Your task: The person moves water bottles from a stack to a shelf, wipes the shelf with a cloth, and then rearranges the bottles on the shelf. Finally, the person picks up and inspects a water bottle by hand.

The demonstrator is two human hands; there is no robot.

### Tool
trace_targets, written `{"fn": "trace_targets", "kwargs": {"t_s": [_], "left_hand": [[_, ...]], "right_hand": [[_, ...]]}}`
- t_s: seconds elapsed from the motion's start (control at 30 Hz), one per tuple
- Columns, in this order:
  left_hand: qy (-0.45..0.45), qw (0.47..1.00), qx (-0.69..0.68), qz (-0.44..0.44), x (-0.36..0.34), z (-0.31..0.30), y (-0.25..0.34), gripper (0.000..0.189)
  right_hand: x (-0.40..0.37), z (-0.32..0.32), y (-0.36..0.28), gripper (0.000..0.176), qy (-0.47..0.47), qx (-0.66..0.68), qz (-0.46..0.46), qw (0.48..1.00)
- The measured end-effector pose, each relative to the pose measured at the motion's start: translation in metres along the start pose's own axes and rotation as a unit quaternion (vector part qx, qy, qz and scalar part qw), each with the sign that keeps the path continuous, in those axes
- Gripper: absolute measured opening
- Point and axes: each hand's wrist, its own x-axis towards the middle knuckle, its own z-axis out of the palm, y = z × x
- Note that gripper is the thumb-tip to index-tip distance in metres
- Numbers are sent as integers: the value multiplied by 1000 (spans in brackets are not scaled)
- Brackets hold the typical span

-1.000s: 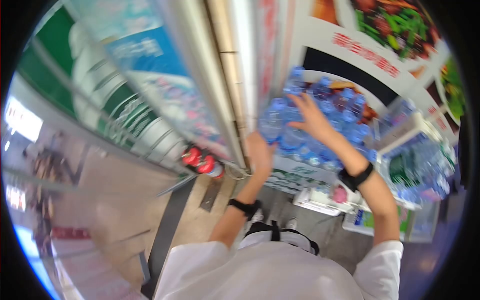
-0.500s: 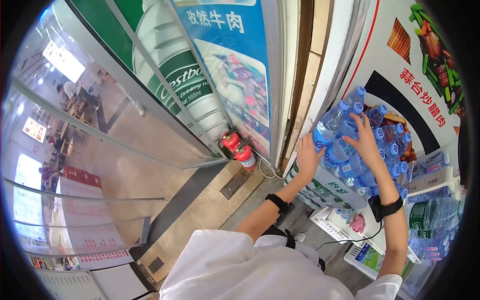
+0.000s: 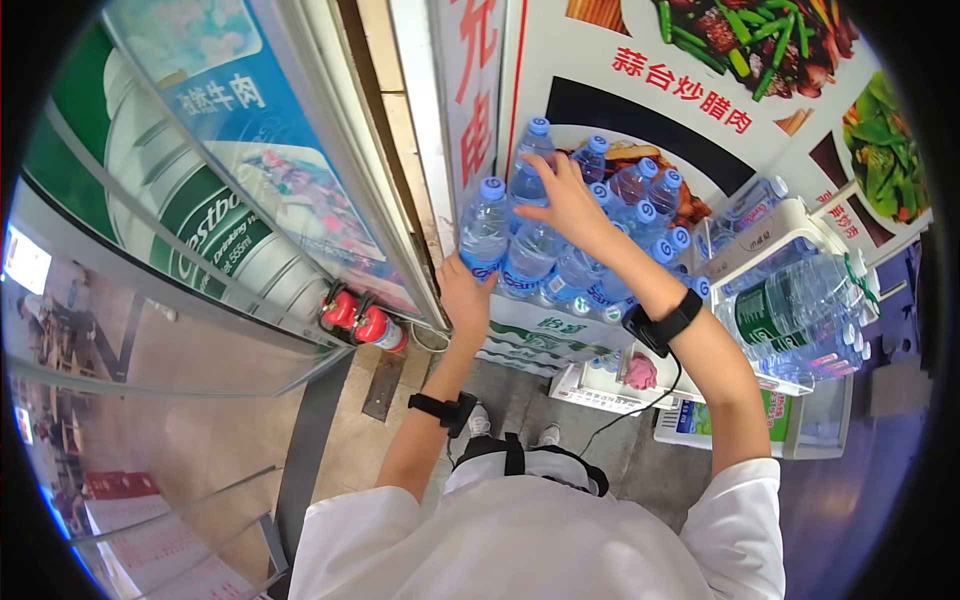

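Observation:
My left hand [image 3: 466, 300] is closed around the lower part of a clear water bottle [image 3: 485, 222] with a blue cap and blue label, at the left front corner of a group of bottles. My right hand [image 3: 572, 208] reaches over the group from the right, thumb and fingers spread apart. Its fingertips are right at another upright bottle [image 3: 523, 183] in the row behind. Several more blue-capped bottles [image 3: 533, 250] stand packed beside and under my right hand. They stand on a white stack with green print [image 3: 545, 335]. Dark bands circle both wrists.
Posters with food pictures [image 3: 690, 90] cover the wall behind. Red fire extinguishers [image 3: 370, 325] stand on the floor at left, beside a glass door. To the right, larger green-labelled bottles [image 3: 770, 315] lie by a white rack [image 3: 780, 235]. A pink crumpled item [image 3: 640, 371] sits below.
The view has swung right, so the bottles and both hands now appear further left. My left hand stays at the front bottle. My right hand remains over the group with its fingers apart.

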Motion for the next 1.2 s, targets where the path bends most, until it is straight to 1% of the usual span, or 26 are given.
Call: {"fn": "trace_targets", "kwargs": {"t_s": [0.07, 0.2, 0.3, 0.33, 0.43, 0.53, 0.57, 0.6, 0.63, 0.7, 0.83, 0.87, 0.97, 1.0, 1.1, 1.2], "left_hand": [[-9, 1000, -6, 3, -1, -1, -2, 70], [-2, 1000, -20, 10, -6, 3, -7, 73], [2, 1000, -27, 12, -6, 1, -2, 71], [3, 999, -30, 10, -5, -1, 2, 69], [18, 998, -52, 16, 1, -2, 9, 61], [27, 994, -105, 29, 15, 16, 7, 51], [27, 991, -128, 37, 17, 24, 7, 47], [13, 989, -145, 0, 19, 22, 15, 42], [8, 990, -139, -2, 20, 21, 18, 42], [-2, 992, -129, -5, 18, 17, 17, 42], [1, 994, -110, 29, 15, 13, 10, 43], [9, 994, -100, 39, 14, 15, 7, 42], [-15, 993, -118, 13, 8, 5, 12, 40], [-11, 993, -112, 26, 5, 4, 10, 38], [-17, 993, -108, 37, -1, 7, 4, 38], [-39, 994, -98, 30, -3, 6, 2, 37]], "right_hand": [[10, 0, 3, 65, 83, -65, -91, 990], [26, 2, -7, 59, -4, -61, -184, 981], [28, 14, -19, 52, -150, -41, -59, 986], [29, 23, -14, 47, -97, -35, -90, 991], [38, 22, -12, 44, -89, 34, -68, 993], [42, 18, -22, 41, -44, 10, -143, 989], [42, 18, -22, 39, -56, -3, -118, 991], [44, 17, -17, 37, -67, -18, -93, 993], [45, 15, -13, 36, -76, -35, -68, 994], [43, 17, -7, 35, -71, -22, -65, 995], [40, 21, -7, 35, -80, -31, -62, 994], [40, 21, -8, 37, -83, -39, -63, 994], [35, 22, -9, 40, -66, -37, -62, 995], [33, 18, -12, 43, -75, -35, -46, 996], [30, 10, -16, 46, -67, -34, -41, 996], [27, -2, -23, 47, -39, -42, -30, 998]]}}
